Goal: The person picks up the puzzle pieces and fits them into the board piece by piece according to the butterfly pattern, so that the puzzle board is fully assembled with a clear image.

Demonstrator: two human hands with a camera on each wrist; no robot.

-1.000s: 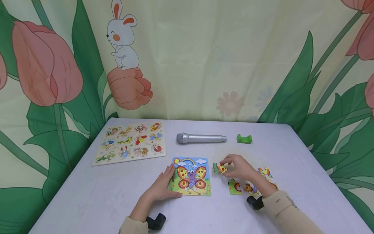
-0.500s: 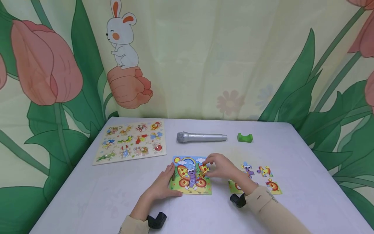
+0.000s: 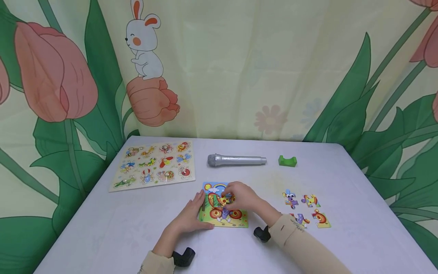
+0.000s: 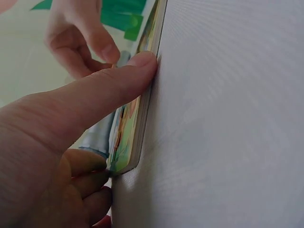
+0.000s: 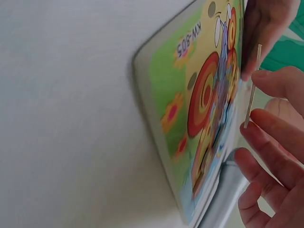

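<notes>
On a white desk (image 3: 102, 236), a square butterfly puzzle board (image 3: 241, 222), face up. Bright cartoon colours: blue sky with sun and rainbow along the far side, yellow-green ground along the near side, purple butterfly body in the middle, lower wings ringed in red and yellow. Rounded corners, thick plain edge, "KW-805" printed near one corner. Over it, a small puzzle piece (image 5: 251, 99), thin and pale from the side, yellow with red on its face, partly covered by fingers.

Pinched between thumb and fingertips of the right grip (image 3: 243, 196): that same piece, raised just above the upper part of the board, apart from its surface in the right wrist view. At the near left corner of the board, the left grip (image 3: 187, 217), relaxed and spread, thumb on the near edge, fingers along the left edge.

Well to the right of the board, more loose pieces (image 3: 310, 200), partly hidden by the beige right sleeve (image 3: 301, 239). Beyond the board, a silver microphone (image 3: 239, 160) and a green block (image 3: 288, 161); to the left, an insect picture board (image 3: 175, 152).
</notes>
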